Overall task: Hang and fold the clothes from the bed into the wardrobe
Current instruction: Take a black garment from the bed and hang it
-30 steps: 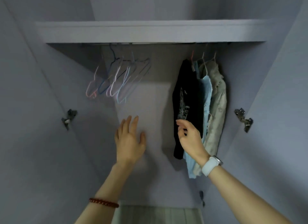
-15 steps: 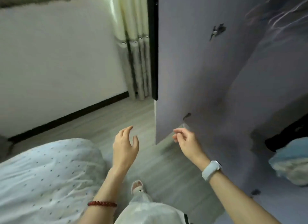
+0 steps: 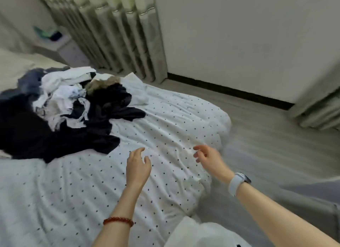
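Clothes (image 3: 62, 107) lie in a mixed dark and white pile on the bed (image 3: 165, 129), well apart from both hands. Left hand (image 3: 138, 167) and right hand (image 3: 209, 159) hover above the bed, fingers loosely curled, holding nothing.

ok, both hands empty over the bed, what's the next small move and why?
Probably reach the left hand forward and left to the pile of clothes and grip the near dark garment. Both it and the right hand hover open over the dotted bedsheet, and that garment's edge lies closest.
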### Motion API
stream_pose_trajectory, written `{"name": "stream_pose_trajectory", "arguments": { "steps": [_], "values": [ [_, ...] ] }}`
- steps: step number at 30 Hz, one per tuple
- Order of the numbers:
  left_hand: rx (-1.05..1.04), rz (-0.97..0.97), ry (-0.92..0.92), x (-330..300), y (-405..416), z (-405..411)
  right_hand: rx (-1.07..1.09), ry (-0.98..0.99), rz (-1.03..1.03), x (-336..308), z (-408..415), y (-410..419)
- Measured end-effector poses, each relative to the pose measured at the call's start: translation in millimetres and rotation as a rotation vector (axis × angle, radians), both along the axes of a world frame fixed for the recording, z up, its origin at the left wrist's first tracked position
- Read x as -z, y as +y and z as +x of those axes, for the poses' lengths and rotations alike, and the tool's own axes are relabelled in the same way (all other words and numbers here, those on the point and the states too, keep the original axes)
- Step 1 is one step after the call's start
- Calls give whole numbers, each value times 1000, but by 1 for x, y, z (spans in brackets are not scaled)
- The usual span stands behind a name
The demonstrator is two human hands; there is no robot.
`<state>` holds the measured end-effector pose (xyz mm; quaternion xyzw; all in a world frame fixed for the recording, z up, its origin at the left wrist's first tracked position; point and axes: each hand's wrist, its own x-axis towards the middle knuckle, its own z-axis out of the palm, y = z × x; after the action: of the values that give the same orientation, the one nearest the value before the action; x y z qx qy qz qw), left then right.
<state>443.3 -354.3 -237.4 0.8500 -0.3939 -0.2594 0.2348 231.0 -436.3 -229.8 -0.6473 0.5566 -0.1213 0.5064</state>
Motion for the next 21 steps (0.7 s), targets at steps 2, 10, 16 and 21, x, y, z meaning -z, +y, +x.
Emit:
{"name": "stream_pose_trajectory", "arguments": {
  "steps": [2, 10, 16, 21],
  "values": [
    [-41, 69, -44, 12, -2, 49, -86, 21, 7, 5, 48, -12],
    [46, 473, -398, 72, -42, 211, -233, 97, 100, 50, 198, -52],
    [-62, 195, -337, 96, -55, 269, -258, 161, 170, 76, 244, -57],
    [-157, -171, 70, 59, -46, 232, -304, -36, 303, 70, 275, -63]
  ]
}}
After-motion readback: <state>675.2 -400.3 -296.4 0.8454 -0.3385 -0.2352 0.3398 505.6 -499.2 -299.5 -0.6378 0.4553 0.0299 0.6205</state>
